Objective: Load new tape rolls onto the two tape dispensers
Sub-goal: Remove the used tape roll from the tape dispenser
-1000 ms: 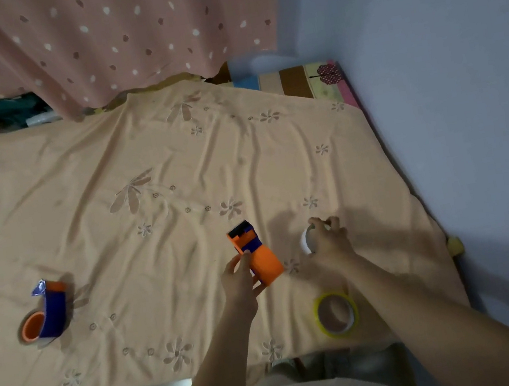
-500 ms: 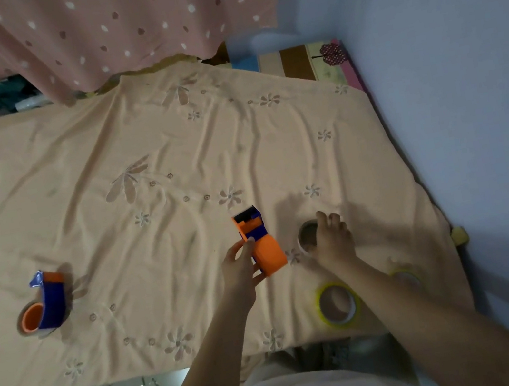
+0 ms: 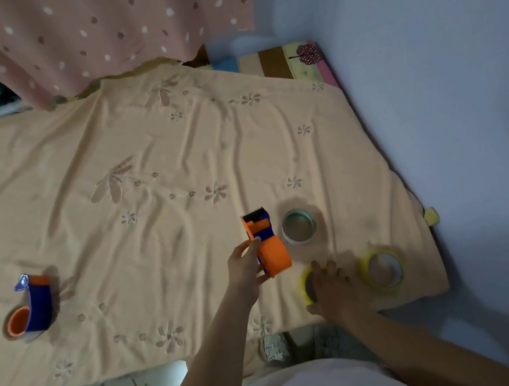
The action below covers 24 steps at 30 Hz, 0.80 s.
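Note:
My left hand (image 3: 244, 267) grips an orange and blue tape dispenser (image 3: 267, 245) just above the cloth, near the front middle. My right hand (image 3: 332, 288) lies over a yellow tape roll (image 3: 306, 284), fingers spread on top and hiding most of it. A second yellow roll (image 3: 383, 269) lies flat to its right. A clear roll with a white rim (image 3: 300, 226) lies flat beside the held dispenser. The other dispenser (image 3: 30, 309), blue with an orange core, rests on the cloth at the far left.
A peach embroidered cloth (image 3: 141, 178) covers the work surface. A blue wall (image 3: 449, 90) runs close along the right side. A pink dotted curtain (image 3: 81, 29) hangs at the back. The surface's front edge lies just under my forearms.
My right hand left the clear roll, which now lies flat, and moved back toward me onto the nearer yellow roll. My left hand kept hold of the dispenser.

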{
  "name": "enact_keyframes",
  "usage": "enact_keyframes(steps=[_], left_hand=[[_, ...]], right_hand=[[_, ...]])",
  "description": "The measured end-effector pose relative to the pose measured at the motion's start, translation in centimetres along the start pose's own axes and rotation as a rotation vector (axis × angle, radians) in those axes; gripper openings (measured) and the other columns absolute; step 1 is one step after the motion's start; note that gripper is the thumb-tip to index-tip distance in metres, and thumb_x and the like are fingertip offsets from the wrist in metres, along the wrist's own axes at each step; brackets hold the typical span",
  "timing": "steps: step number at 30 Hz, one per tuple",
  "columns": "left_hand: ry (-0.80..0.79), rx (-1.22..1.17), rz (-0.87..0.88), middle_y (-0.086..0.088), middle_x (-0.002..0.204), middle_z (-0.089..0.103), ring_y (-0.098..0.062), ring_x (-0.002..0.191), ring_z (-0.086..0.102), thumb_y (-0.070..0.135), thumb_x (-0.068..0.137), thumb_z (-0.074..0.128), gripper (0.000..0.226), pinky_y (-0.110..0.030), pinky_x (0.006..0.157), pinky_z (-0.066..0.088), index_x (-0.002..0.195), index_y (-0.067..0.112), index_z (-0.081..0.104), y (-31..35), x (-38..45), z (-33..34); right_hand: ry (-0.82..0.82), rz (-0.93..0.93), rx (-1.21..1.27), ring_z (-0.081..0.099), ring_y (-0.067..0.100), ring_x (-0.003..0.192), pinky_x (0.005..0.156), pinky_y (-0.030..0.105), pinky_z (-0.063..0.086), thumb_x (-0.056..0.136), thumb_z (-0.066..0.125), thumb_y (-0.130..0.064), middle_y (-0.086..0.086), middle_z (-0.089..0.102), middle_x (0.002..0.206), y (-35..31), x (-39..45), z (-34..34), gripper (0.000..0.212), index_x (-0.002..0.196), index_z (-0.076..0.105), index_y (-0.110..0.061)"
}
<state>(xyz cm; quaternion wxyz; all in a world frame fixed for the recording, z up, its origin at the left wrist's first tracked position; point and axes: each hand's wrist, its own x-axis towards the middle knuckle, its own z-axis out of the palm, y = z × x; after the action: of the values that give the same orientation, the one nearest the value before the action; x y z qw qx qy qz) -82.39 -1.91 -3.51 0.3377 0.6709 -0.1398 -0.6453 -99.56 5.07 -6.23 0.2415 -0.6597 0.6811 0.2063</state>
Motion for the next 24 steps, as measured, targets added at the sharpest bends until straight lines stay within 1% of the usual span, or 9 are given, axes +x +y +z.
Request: enact_keyframes(steps=[4, 8, 11, 13, 15, 17, 19, 22, 24], left_hand=[[0.004, -0.019, 0.008, -0.018, 0.135, 0.061, -0.043, 0.114, 0.063, 0.033, 0.097, 0.065, 0.051, -0.053, 0.089, 0.057, 0.14, 0.011, 0.05, -0.4, -0.7, -0.7], [0.008, -0.04, 0.033, -0.018, 0.134, 0.061, -0.044, 0.114, 0.063, 0.033, 0.097, 0.064, 0.05, -0.051, 0.085, 0.057, 0.139, 0.01, 0.05, -0.5, -1.2, -1.3], [0.003, -0.042, 0.078, -0.018, 0.134, 0.061, -0.044, 0.116, 0.063, 0.031, 0.098, 0.064, 0.049, -0.053, 0.087, 0.056, 0.14, 0.012, 0.05, -0.1, -1.7, -1.6], [-0.015, -0.036, 0.131, -0.02, 0.132, 0.063, -0.044, 0.118, 0.062, 0.03, 0.098, 0.064, 0.048, -0.056, 0.091, 0.055, 0.141, 0.013, 0.05, 0.3, -2.0, -1.7], [-0.044, -0.039, 0.183, -0.019, 0.13, 0.065, -0.043, 0.119, 0.062, 0.027, 0.098, 0.064, 0.046, -0.057, 0.094, 0.053, 0.14, 0.014, 0.052, 1.0, -2.6, -1.5], [-0.087, -0.036, 0.234, -0.016, 0.128, 0.067, -0.039, 0.117, 0.064, 0.027, 0.099, 0.063, 0.045, -0.055, 0.094, 0.054, 0.141, 0.016, 0.053, 1.9, -3.3, -1.0], [-0.139, -0.023, 0.292, -0.011, 0.122, 0.072, -0.033, 0.113, 0.068, 0.029, 0.098, 0.064, 0.043, -0.048, 0.087, 0.059, 0.139, 0.019, 0.055, 2.8, -4.2, -0.2], [-0.22, -0.022, 0.359, -0.004, 0.117, 0.075, -0.026, 0.108, 0.072, 0.032, 0.097, 0.064, 0.041, -0.035, 0.073, 0.061, 0.137, 0.024, 0.058, 4.1, -5.6, 1.1], [-0.254, -0.033, 0.385, -0.004, 0.121, 0.074, -0.028, 0.112, 0.07, 0.034, 0.098, 0.062, 0.043, -0.036, 0.075, 0.06, 0.14, 0.024, 0.056, 4.8, -6.3, 1.9]], right_hand=[[-0.021, 0.007, -0.034, 0.04, 0.04, 0.132, 0.105, 0.045, 0.041, 0.083, 0.071, -0.048, 0.023, 0.022, 0.154, -0.3, 0.5, 0.3, 0.101, 0.156, 0.009, -0.013], [-0.001, 0.016, 0.113, 0.041, 0.043, 0.128, 0.102, 0.047, 0.042, 0.076, 0.075, -0.049, 0.021, 0.027, 0.15, 0.1, 0.8, 0.4, 0.108, 0.155, 0.01, -0.014], [0.041, 0.089, 0.471, 0.048, 0.038, 0.125, 0.099, 0.042, 0.046, 0.07, 0.08, -0.047, 0.017, 0.039, 0.142, 1.2, 1.2, -0.7, 0.107, 0.151, 0.02, -0.011], [0.061, 0.112, 0.859, 0.056, 0.03, 0.116, 0.091, 0.039, 0.052, 0.07, 0.083, -0.033, 0.013, 0.052, 0.133, 2.2, 1.7, -2.5, 0.087, 0.141, 0.037, -0.013], [0.057, 0.054, 1.113, 0.059, 0.023, 0.116, 0.094, 0.041, 0.054, 0.072, 0.081, -0.023, 0.006, 0.058, 0.132, 3.4, 1.8, -4.9, 0.073, 0.137, 0.048, -0.018], [0.023, -0.073, 1.254, 0.059, 0.017, 0.118, 0.095, 0.041, 0.055, 0.067, 0.081, -0.027, -0.001, 0.058, 0.133, 4.3, 1.3, -7.6, 0.075, 0.135, 0.05, -0.025], [0.005, -0.204, 1.374, 0.062, 0.015, 0.116, 0.088, 0.036, 0.057, 0.058, 0.079, -0.028, -0.001, 0.06, 0.133, 4.7, 0.4, -9.9, 0.08, 0.133, 0.051, -0.028], [-0.022, -0.355, 1.419, 0.061, 0.019, 0.119, 0.084, 0.033, 0.057, 0.062, 0.077, -0.015, 0.0, 0.057, 0.134, 4.8, -0.5, -12.1, 0.08, 0.135, 0.047, -0.028], [-0.021, -0.415, 1.407, 0.057, 0.019, 0.122, 0.085, 0.031, 0.057, 0.065, 0.076, -0.009, -0.001, 0.052, 0.137, 4.6, -0.7, -13.0, 0.082, 0.138, 0.043, -0.027]])
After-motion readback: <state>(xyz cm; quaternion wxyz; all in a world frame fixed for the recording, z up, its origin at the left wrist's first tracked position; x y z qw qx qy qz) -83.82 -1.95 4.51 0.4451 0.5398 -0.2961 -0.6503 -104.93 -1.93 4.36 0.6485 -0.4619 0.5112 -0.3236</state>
